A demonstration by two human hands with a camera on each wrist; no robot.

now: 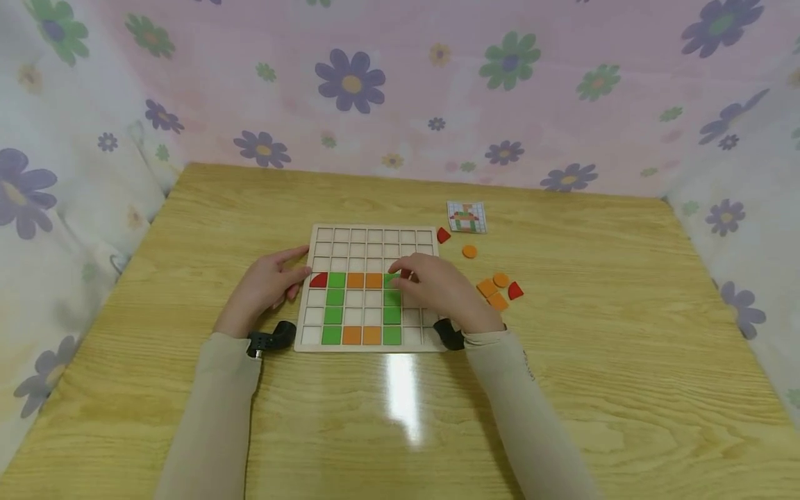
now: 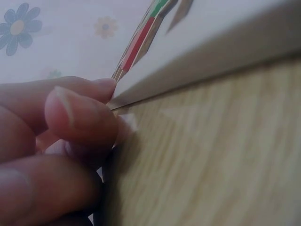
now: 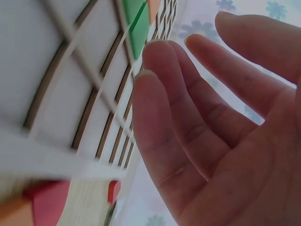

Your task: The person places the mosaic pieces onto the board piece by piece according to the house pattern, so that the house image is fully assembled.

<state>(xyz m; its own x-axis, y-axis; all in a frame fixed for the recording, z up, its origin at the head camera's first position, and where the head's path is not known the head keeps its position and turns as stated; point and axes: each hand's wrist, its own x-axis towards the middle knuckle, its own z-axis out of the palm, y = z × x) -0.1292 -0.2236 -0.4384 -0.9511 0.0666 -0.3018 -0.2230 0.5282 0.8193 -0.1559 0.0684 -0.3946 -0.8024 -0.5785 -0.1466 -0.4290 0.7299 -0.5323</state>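
Observation:
A pale wooden grid board (image 1: 353, 312) carries green squares in two columns, with orange squares (image 1: 364, 280) between them and a red quarter-round piece (image 1: 319, 280) at the left. My left hand (image 1: 262, 285) rests at the board's left edge, index finger and thumb tips against it; close up, a fingertip (image 2: 106, 87) meets the rim. Over the right green column is my right hand (image 1: 434, 285), its fingertips by the top green square (image 1: 390, 280). From the right wrist, its fingers (image 3: 160, 108) look loosely bent, thumb apart, holding nothing visible. A bit of red shows beneath this hand.
Right of the board lie loose pieces: orange squares (image 1: 498, 301), orange discs (image 1: 469, 251) and red quarter-rounds (image 1: 515, 290). A small pattern card (image 1: 466, 217) lies behind them. Flowered cloth (image 1: 400, 90) hangs behind and beside the wooden table (image 1: 625, 312).

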